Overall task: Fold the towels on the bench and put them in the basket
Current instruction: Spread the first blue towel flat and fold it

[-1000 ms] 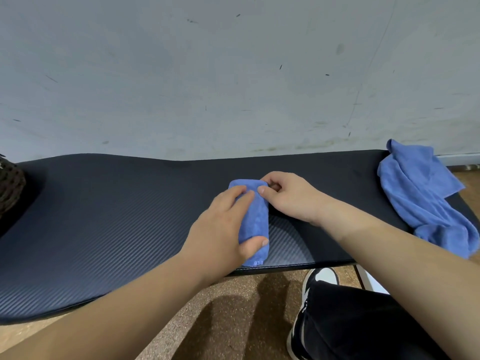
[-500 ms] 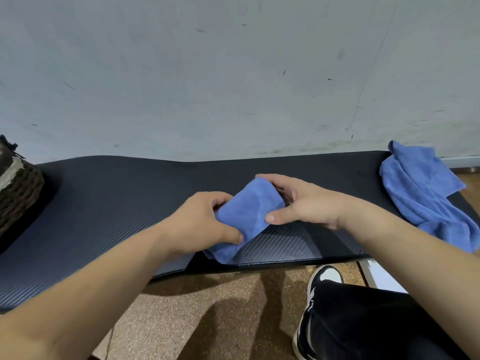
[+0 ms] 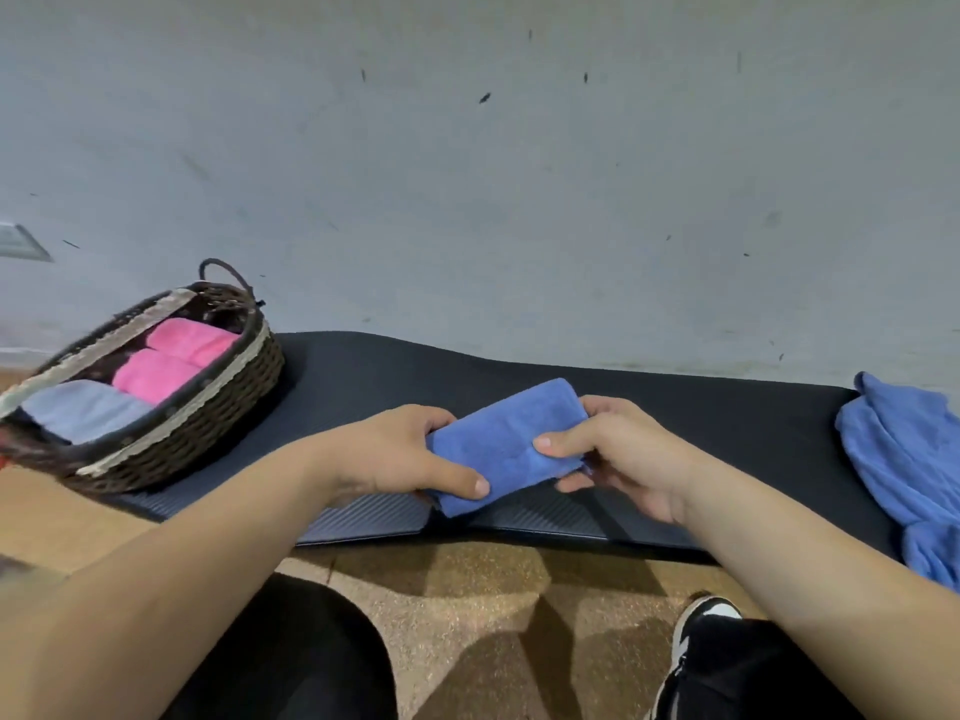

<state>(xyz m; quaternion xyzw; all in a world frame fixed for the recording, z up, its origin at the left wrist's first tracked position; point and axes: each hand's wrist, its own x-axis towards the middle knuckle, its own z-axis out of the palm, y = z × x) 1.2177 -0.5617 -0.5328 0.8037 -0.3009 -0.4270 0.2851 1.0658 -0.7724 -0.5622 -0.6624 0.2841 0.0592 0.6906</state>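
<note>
A folded blue towel [image 3: 506,441] is held just above the black bench [image 3: 675,407], near its front edge. My left hand [image 3: 400,454] grips its left end and my right hand [image 3: 613,449] grips its right end. A brown wicker basket [image 3: 208,413] stands on the bench's left end; inside lie two pink folded towels [image 3: 171,361] and a light blue folded towel [image 3: 83,413]. An unfolded blue towel [image 3: 904,465] lies crumpled at the bench's right end, hanging over the front edge.
A grey wall [image 3: 467,174] rises right behind the bench. Brown floor [image 3: 493,615] lies below the bench's front edge. My knees in black trousers and a black-and-white shoe [image 3: 701,631] are at the bottom.
Both hands lifted the folded blue towel off the bench and turned it crosswise. The view swung left, bringing the basket and its towels into sight.
</note>
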